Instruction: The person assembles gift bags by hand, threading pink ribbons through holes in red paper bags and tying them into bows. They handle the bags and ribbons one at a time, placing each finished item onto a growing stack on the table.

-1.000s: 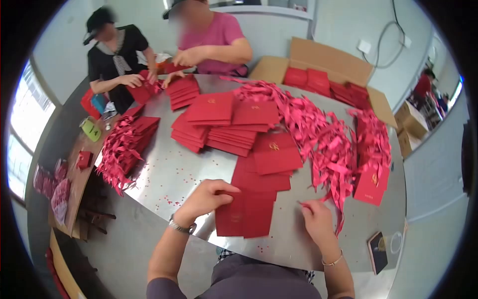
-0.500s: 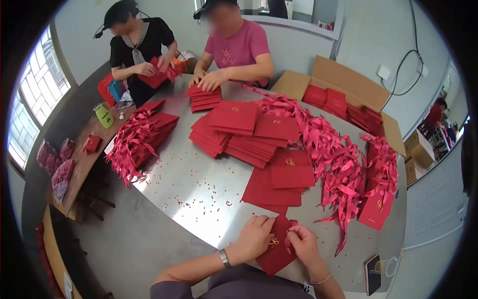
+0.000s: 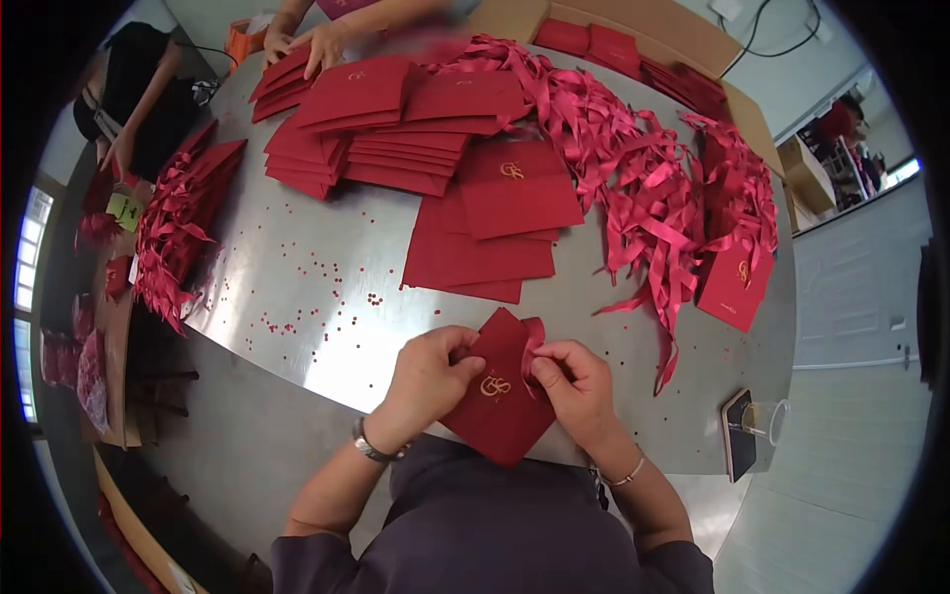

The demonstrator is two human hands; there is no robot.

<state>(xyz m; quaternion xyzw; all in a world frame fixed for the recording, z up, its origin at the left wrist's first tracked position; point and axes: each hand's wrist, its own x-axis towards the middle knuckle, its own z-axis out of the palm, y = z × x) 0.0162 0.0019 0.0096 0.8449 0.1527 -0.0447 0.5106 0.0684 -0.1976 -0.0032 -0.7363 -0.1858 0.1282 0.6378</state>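
A flat red paper bag point(image 3: 505, 426) with a gold emblem is tilted in front of me, at the table's near edge. My left hand point(image 3: 427, 381) is closed on its left edge, thumb on the front face. At the bag's upper right, my right hand point(image 3: 579, 391) pinches a pink-red ribbon point(image 3: 534, 342) between thumb and fingers. The ribbon loops up along the bag's right side; where it joins the bag is hard to see. Just beyond my hands lie several more red bags point(image 3: 475, 252), flat and overlapping.
Stacked red bags point(image 3: 406, 163) and a heap of ribbons point(image 3: 633, 188) cover the far side. Ribboned bags lie left point(image 3: 198, 218) and right point(image 3: 732, 282). Small red paper dots point(image 3: 336, 297) are scattered about. A phone point(image 3: 737, 436) lies at the right edge. Across the table are a co-worker's hands point(image 3: 312, 45).
My view has tilted downward and shifted. My left hand has gone from lying over the bag's face to gripping its left edge. My right hand still pinches the ribbon.
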